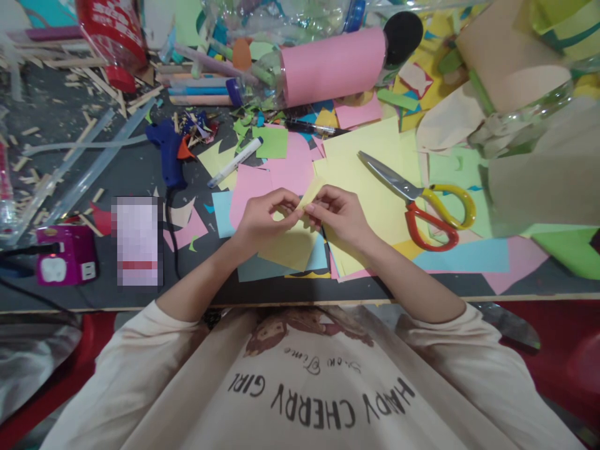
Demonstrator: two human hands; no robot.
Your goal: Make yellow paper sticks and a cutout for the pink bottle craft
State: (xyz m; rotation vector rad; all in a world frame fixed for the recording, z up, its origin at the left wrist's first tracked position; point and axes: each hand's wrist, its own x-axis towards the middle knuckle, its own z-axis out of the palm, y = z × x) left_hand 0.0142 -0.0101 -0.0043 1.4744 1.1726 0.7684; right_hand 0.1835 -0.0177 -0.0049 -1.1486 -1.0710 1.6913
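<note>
A small folded piece of yellow paper (311, 191) is pinched between my two hands, above the papers on the table. My left hand (269, 215) grips its lower left end with thumb and fingers. From the other side, my right hand (338, 212) holds it with bent fingers and thumb. Under the hands lie pink, blue and yellow sheets (293, 247). To the right, scissors (417, 200) with one red and one yellow handle rest on a large yellow sheet (370, 156). A white marker (235, 162) lies to the left, and a black pen (316, 127) lies farther back.
A blue glue gun (166, 153) with a cord stands left, near a purple power adapter (66, 255) and a blurred-out rectangle (137, 240). Behind lie a pink-wrapped bottle (335, 65), a red-labelled bottle (115, 37) and scattered sticks. Cut paper covers the right side.
</note>
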